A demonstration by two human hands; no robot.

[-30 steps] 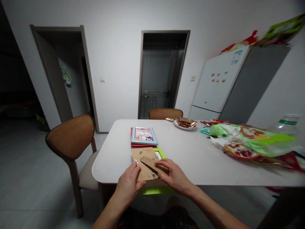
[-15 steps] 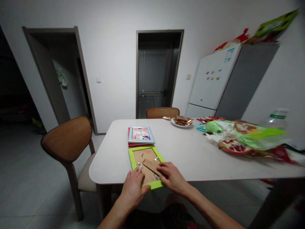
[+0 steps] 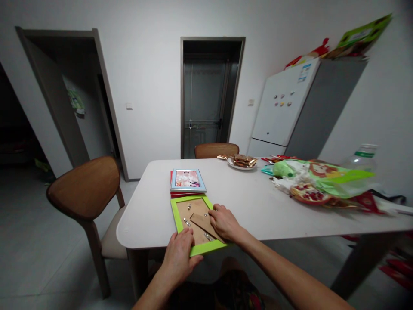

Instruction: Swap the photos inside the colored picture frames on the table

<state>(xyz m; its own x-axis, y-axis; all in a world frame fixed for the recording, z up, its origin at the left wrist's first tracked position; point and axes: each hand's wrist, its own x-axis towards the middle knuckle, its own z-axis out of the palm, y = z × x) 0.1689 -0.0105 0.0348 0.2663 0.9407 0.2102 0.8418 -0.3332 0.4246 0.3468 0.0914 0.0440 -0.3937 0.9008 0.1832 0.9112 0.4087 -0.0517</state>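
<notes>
**Backing board now seated in green frame, hands pressing it down**

Change vs. a second ago: the brown backing board [image 3: 195, 220] was lying loose and skewed over the green frame [image 3: 193, 223], with the frame hanging off the counter [image 3: 258, 206] edge. Now the board sits inside the frame's border, green showing on all visible sides, and the whole frame lies face down on the counter at lower centre of the frame.

Left hand [image 3: 179, 257]: flat, fingers spread, pressing on the near edge of the frame; no grasp, grip open.
Right hand [image 3: 223, 221]: fingers curled down on the board's right side, over the cardboard stand [image 3: 203, 224]; pressing rather than holding anything.

Small metal tabs on the board look unturned, though too small to be sure. Judgement: board is located; tabs probably not yet locked.

Just above it: a blue photo frame [image 3: 187, 180] stacked on a red one [image 3: 183, 194]. Snack bags [image 3: 322, 181] at right, well apart.
</notes>
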